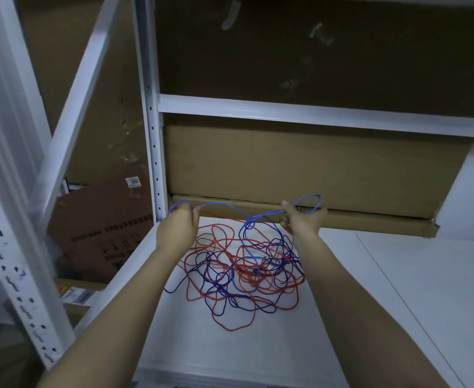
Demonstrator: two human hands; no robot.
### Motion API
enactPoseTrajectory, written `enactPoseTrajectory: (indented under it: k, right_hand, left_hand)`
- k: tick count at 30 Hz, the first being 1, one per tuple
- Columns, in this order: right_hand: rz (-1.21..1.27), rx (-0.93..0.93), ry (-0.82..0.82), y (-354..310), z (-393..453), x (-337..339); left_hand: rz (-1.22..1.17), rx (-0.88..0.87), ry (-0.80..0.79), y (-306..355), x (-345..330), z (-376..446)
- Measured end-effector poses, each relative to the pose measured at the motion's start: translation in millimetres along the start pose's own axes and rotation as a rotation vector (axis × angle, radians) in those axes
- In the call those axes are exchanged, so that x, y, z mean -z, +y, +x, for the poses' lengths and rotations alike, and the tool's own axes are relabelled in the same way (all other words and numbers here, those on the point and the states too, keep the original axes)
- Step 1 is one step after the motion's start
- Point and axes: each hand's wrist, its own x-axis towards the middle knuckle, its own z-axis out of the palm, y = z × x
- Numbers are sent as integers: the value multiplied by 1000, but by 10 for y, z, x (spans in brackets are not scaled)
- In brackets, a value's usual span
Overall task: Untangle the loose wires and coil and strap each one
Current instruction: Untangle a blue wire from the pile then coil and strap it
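A tangle of a red wire (230, 327) and a blue wire (219, 205) lies in a loose heap on the white shelf board (258, 359). Both my hands are raised above the far side of the heap. My left hand (180, 223) grips a stretch of the blue wire, which loops over its fingers. My right hand (303, 221) pinches the same blue wire farther along, with a small loop sticking out behind it. The blue wire hangs slack between my hands and drops into the heap.
A long flat cardboard box (370, 222) lies along the back of the shelf, under a larger carton (300, 163). A white upright post (153, 135) stands at the back left. More cardboard boxes (101, 228) sit beyond the left edge.
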Motion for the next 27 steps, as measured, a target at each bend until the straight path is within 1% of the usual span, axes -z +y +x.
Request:
enactPoseTrajectory:
  k: [2, 3, 4, 5, 7, 8, 9, 10, 11, 12, 13, 14, 15, 16, 18, 19, 21, 23, 25, 27]
  right_hand:
    - [80, -42, -38, -37, 3, 17]
    - [67, -16, -32, -41, 7, 27]
    - [-11, 46, 7, -34, 11, 43]
    - [-131, 129, 65, -23, 5, 59]
    - [-472, 335, 165, -17, -57, 101]
    - [-690, 479, 179, -9, -110, 122]
    - [-928, 652, 152, 3, -161, 142]
    - [-1151, 823, 68, 17, -204, 156]
    - [-1340, 950, -68, 33, -240, 154]
    - [-1491, 1018, -227, 52, -275, 139]
    - [-1612, 1042, -377, 84, -307, 123]
    - [-1705, 1045, -492, 127, -336, 103]
    - [-1777, 1041, -566, 174, -367, 83]
    - [-1833, 1031, -605, 224, -400, 69]
    - [-1839, 993, -613, 330, -461, 37]
    - [-1771, 975, -587, 369, -493, 18]
    - [-1551, 970, -499, 403, -539, -18]
    - [-1341, 900, -496, 407, -534, -30]
    - [-1079, 710, -529, 403, -494, -18]
    - [-782, 481, -484, 386, -462, -2]
  left_hand:
    - [-8, -22, 23, 9, 12, -20]
    - [-15, -31, 29, 12, 12, -29]
    - [-23, -37, 30, 18, 12, -38]
    - [-32, -42, 28, 30, 11, -47]
    - [-49, -41, 25, 65, 8, -62]
    - [-63, -38, 25, 89, 7, -66]
    - [-86, -35, 26, 119, 8, -67]
    - [-117, -29, 26, 157, 14, -67]
    - [-151, -22, 21, 202, 23, -62]
    - [-182, -13, 10, 252, 34, -56]
    - [-209, -9, -8, 306, 47, -49]
    - [-241, -8, -37, 362, 65, -43]
    - [-298, -5, -79, 414, 85, -37]
    - [-392, 6, -131, 457, 106, -29]
    - [-651, 64, -232, 528, 156, -18]
    - [-774, 111, -265, 551, 185, -16]
    - [-953, 207, -300, 560, 236, -15]
    - [-1041, 251, -321, 519, 268, -33]
    - [-1111, 274, -308, 445, 295, -49]
    - [-1153, 297, -259, 362, 305, -60]
